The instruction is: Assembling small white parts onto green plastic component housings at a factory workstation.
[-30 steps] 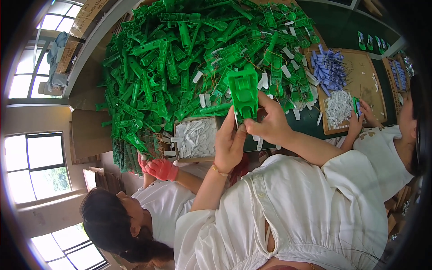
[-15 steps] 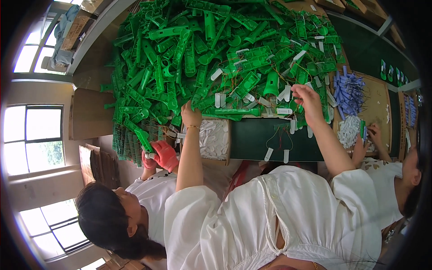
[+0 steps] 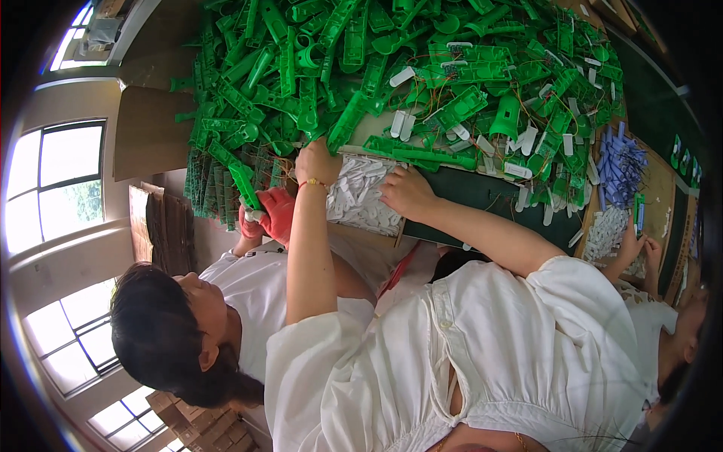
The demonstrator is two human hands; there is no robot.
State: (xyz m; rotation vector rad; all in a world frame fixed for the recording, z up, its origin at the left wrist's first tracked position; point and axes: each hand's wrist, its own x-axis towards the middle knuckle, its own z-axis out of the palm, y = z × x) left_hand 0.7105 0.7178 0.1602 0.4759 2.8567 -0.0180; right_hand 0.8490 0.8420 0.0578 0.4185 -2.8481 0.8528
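Observation:
My left hand (image 3: 317, 163) is closed round the lower end of a long green plastic casing (image 3: 347, 123) at the near edge of a green heap. My right hand (image 3: 407, 192) reaches over the right side of a box of small white plastic pieces (image 3: 365, 184). Its fingers are bent down among the pieces. Whatever its fingertips pinch is hidden. Just beyond that hand lies another long green casing (image 3: 422, 155). Green casings with thin wires and white tabs (image 3: 461, 109) are heaped farther right.
At my left a co-worker's red-gloved hand (image 3: 277, 215) holds a green casing (image 3: 242, 181). To the right, another person's hands (image 3: 636, 242) are near white pieces (image 3: 605, 232) and a pile of purple parts (image 3: 621, 167). The dark green tabletop (image 3: 482, 197) lies under my right forearm.
My right hand has swung left from the wired casings to the box of white pieces. A green casing now stands up from my left hand. The view has shifted.

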